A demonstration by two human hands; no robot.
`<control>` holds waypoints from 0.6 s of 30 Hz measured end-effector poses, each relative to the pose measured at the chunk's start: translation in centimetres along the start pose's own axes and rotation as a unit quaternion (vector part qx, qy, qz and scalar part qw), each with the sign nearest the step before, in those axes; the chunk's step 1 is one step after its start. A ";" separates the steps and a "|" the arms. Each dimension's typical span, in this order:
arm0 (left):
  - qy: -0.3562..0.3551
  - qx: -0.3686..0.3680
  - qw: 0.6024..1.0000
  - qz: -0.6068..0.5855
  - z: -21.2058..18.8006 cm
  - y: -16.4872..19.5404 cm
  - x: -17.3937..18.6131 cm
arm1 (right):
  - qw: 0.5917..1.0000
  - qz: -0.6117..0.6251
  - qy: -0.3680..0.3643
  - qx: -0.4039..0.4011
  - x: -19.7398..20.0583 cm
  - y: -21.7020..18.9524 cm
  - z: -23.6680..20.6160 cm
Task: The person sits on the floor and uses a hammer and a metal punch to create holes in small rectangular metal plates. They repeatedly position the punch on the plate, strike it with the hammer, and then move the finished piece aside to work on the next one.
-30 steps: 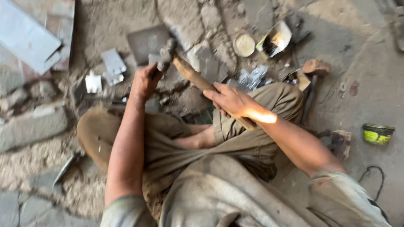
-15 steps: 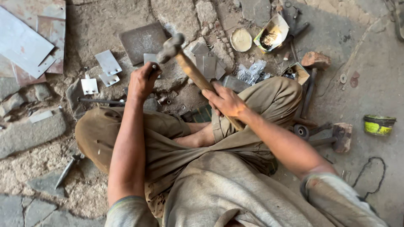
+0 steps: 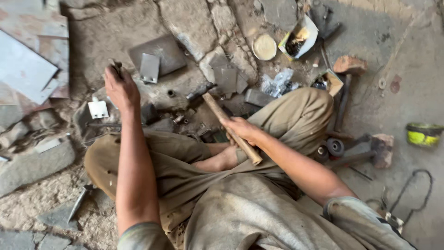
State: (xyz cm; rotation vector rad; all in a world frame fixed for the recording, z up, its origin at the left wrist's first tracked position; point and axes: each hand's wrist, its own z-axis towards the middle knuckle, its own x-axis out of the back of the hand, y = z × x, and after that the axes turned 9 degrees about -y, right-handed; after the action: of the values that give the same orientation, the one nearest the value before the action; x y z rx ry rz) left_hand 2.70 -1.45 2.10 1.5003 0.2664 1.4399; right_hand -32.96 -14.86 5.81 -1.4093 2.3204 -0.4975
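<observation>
Rough stone floor is carrying metal plates at eleven o'clock, a yellow tin lying at three.

The left hand reaches forward on a straight bare arm, fingers pinched together. The right hand sits nearer the body, elbow bent, fingers curled in a closed grip.

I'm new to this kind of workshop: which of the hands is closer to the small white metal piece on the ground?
The left. The left hand is just above and right of the white metal piece, pinching a small dark tool. The right hand grips the hammer handle far off to its right.
</observation>
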 end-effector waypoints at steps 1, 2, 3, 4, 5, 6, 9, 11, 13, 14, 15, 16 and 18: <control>0.010 -0.025 0.994 0.110 -0.1 0.3 -0.3 | 0.972 -0.194 0.085 0.100 0.4 0.2 0.1; -0.025 -0.006 0.992 0.123 -0.2 0.8 -0.8 | 0.890 -0.377 0.169 0.192 1.1 0.1 0.5; -0.062 0.014 0.989 0.136 -0.5 1.2 -1.1 | 0.760 -0.542 0.239 0.266 1.8 -0.1 0.7; -0.100 0.033 0.983 0.152 -0.6 1.8 -1.6 | 0.767 -0.517 0.268 0.269 2.6 -0.5 1.0; -0.113 0.045 0.980 0.159 -0.6 2.4 -2.3 | 0.773 -0.491 0.295 0.274 3.8 -1.8 1.8; -0.123 0.057 0.976 0.168 -0.5 2.8 -2.7 | 0.777 -0.483 0.321 0.245 5.0 -3.3 2.6; -0.113 0.089 0.983 0.115 -0.2 2.2 -2.3 | 0.793 -0.460 0.364 0.164 6.5 -6.7 4.8; -0.128 0.185 0.974 0.015 0.0 0.2 -0.3 | 0.789 -0.464 0.377 0.142 6.5 -8.3 5.8; -0.141 0.285 0.948 -0.024 -0.2 -2.7 2.5 | 0.775 -0.480 0.385 0.147 6.1 -9.2 6.5; -0.128 0.303 0.944 0.004 -0.2 -4.0 3.9 | 0.772 -0.484 0.385 0.147 5.9 -9.2 6.8; -0.078 0.242 0.957 0.138 -0.3 -4.7 4.9 | 0.770 -0.487 0.385 0.146 5.9 -9.2 7.0; -0.027 0.175 0.947 0.268 -0.6 -5.2 5.6 | 0.767 -0.491 0.386 0.145 6.0 -9.2 7.2; 0.017 0.201 0.953 0.228 -1.0 -5.6 5.7 | 0.724 -0.488 0.426 0.235 6.6 -9.2 7.2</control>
State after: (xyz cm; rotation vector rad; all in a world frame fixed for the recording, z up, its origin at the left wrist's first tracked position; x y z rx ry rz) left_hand 5.91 5.87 1.22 1.9589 0.2540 1.8561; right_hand -25.23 -25.44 3.07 -2.3064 1.4008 -2.2440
